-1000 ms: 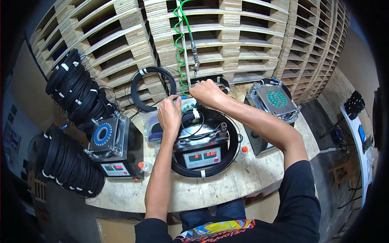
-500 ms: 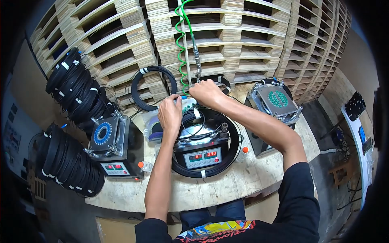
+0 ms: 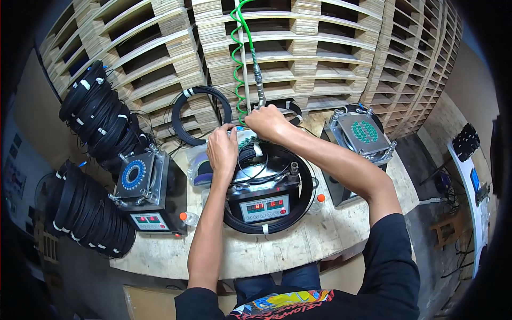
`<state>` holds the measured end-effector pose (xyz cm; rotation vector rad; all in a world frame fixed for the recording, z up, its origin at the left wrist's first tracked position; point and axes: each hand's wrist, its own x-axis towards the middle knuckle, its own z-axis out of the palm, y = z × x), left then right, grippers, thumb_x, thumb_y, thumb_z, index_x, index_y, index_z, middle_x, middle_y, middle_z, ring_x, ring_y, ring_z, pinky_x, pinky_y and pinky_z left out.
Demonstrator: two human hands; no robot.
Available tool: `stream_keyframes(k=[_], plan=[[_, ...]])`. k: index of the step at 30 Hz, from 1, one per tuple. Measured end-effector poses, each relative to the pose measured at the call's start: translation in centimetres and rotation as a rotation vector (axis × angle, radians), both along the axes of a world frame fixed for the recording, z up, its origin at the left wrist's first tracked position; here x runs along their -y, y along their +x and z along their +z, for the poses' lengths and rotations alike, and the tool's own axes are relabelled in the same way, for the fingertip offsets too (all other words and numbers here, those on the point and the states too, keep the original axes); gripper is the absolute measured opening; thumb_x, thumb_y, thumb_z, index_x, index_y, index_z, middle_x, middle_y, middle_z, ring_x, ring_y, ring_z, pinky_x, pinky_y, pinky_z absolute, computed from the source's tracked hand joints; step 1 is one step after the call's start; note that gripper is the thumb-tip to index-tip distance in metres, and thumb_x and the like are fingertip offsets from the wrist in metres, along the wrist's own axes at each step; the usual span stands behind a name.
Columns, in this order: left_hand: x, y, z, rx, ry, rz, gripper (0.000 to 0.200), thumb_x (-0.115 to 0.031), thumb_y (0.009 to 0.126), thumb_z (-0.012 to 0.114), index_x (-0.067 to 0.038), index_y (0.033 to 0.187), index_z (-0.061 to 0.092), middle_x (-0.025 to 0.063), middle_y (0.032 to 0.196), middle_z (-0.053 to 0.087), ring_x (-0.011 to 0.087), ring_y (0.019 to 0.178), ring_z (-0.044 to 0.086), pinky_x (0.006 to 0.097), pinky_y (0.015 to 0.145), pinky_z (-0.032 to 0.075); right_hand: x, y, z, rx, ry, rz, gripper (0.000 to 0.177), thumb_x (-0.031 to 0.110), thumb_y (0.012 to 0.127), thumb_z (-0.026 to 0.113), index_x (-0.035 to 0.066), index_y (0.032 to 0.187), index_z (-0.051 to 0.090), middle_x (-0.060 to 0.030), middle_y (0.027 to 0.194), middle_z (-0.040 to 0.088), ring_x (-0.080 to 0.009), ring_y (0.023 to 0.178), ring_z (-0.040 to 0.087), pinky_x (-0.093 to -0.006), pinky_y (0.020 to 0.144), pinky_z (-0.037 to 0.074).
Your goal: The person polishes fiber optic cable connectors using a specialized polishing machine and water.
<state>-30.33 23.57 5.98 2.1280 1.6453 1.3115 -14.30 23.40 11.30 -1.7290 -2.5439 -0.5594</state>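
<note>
My right hand (image 3: 265, 122) is closed in a fist over the far side of the middle polishing machine (image 3: 265, 206). A metal air gun (image 3: 260, 88) on a green hose runs down into this fist; its lower part is hidden. My left hand (image 3: 222, 148) is at the machine's far left corner, thumb and fingers drawn together; whatever they pinch is hidden. Between the hands, green connectors (image 3: 246, 142) show partly on the fixture. A coil of black cable (image 3: 265, 229) circles the machine, and a smaller cable loop (image 3: 257, 160) with a white tie lies on top.
Similar machines with a blue-connector fixture (image 3: 134, 175) and a green-connector fixture (image 3: 365, 131) flank the middle one. Orange-capped bottles (image 3: 189, 217) stand in front. Stacked black cable coils (image 3: 92, 213) rise at left. Wooden pallets (image 3: 330, 48) stand behind the table (image 3: 298, 250).
The right fist has shifted slightly left against the air gun. The middle machine's right-hand display has gone from 0.30 to about 0.0. The left hand stays nearly in place.
</note>
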Motion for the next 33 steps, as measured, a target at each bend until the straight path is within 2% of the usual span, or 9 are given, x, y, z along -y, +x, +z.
stream_keyframes(k=[5,11,15,21,23,27,29,30,33], plan=[[-0.2,0.0,-0.3,-0.017,0.025,-0.010,0.024,-0.028,0.091,0.068,-0.007,0.101,0.076,0.0251,0.085,0.069,0.0421,0.083,0.068,0.0487,0.074,0.052,-0.3,-0.4,-0.7,0.048,0.005,0.078,0.009,0.011,0.081,0.068,0.009,0.086,0.076,-0.0133,0.090,0.076,-0.0299,0.087,0.075,-0.0418,0.068,0.060],[-0.1,0.1,0.1,-0.002,-0.011,-0.026,0.027,-0.031,0.089,0.071,-0.008,0.101,0.076,0.0259,0.084,0.069,0.0420,0.083,0.068,0.0483,0.074,0.052,-0.6,1.1,-0.9,-0.052,-0.112,0.078,0.015,0.010,0.085,0.065,0.009,0.097,0.073,-0.0138,0.097,0.075,-0.0329,0.093,0.074,-0.0444,0.073,0.060],[0.2,0.2,0.9,0.003,-0.047,-0.051,0.027,-0.031,0.089,0.071,-0.007,0.100,0.076,0.0253,0.083,0.069,0.0416,0.082,0.068,0.0480,0.074,0.052,-0.7,1.3,-1.2,-0.149,-0.140,0.113,0.012,0.007,0.084,0.064,0.007,0.094,0.071,-0.0166,0.094,0.073,-0.0348,0.092,0.073,-0.0469,0.074,0.059],[-0.1,0.0,0.3,0.004,-0.091,-0.097,0.024,-0.024,0.091,0.067,-0.010,0.109,0.074,0.0247,0.090,0.070,0.0441,0.086,0.067,0.0514,0.075,0.051,-0.6,1.3,-1.3,-0.207,-0.210,0.082,0.010,0.002,0.079,0.067,0.001,0.089,0.070,-0.0197,0.091,0.072,-0.0366,0.091,0.072,-0.0480,0.074,0.059],[-0.7,0.1,-0.3,0.048,-0.053,-0.130,0.033,-0.026,0.091,0.067,-0.007,0.117,0.072,0.0244,0.087,0.070,0.0392,0.080,0.069,0.0455,0.075,0.052,-0.4,1.3,-1.9,-0.242,-0.197,0.042,0.014,0.000,0.076,0.069,0.000,0.090,0.070,-0.0202,0.092,0.072,-0.0375,0.091,0.072,-0.0479,0.074,0.059],[-1.2,0.1,-0.8,0.073,0.122,-0.150,0.031,-0.023,0.093,0.066,-0.003,0.116,0.069,0.0216,0.078,0.068,0.0343,0.069,0.067,0.0436,0.068,0.050,-0.7,1.9,-1.4,-0.271,-0.228,0.076,0.014,-0.001,0.076,0.069,0.001,0.089,0.071,-0.0204,0.094,0.072,-0.0379,0.093,0.071,-0.0480,0.074,0.058],[-0.5,0.6,-0.1,0.301,0.048,-0.181,0.025,-0.022,0.093,0.066,-0.001,0.107,0.065,0.0149,0.065,0.059,0.0261,0.057,0.055,0.0405,0.059,0.044,-1.1,1.6,-1.3,-0.248,-0.246,0.100,0.014,-0.001,0.076,0.068,0.002,0.090,0.071,-0.0200,0.094,0.072,-0.0380,0.093,0.071,-0.0486,0.075,0.058],[0.4,0.4,1.2,0.271,-0.018,-0.193,0.024,-0.019,0.095,0.066,0.002,0.106,0.058,0.0236,0.077,0.066,0.0388,0.077,0.068,0.0450,0.069,0.050,-1.1,1.5,-1.2,-0.250,-0.251,0.102,0.014,-0.001,0.076,0.068,0.002,0.090,0.071,-0.0200,0.094,0.072,-0.0380,0.093,0.071,-0.0486,0.075,0.058],[0.9,0.2,2.0,0.155,-0.115,-0.171,0.022,-0.017,0.095,0.066,-0.001,0.109,0.060,0.0228,0.076,0.065,0.0384,0.074,0.067,0.0445,0.066,0.048,-1.1,1.0,-0.9,-0.162,-0.279,0.095,0.014,0.000,0.077,0.068,0.002,0.091,0.070,-0.0191,0.093,0.072,-0.0380,0.093,0.071,-0.0480,0.075,0.058]])
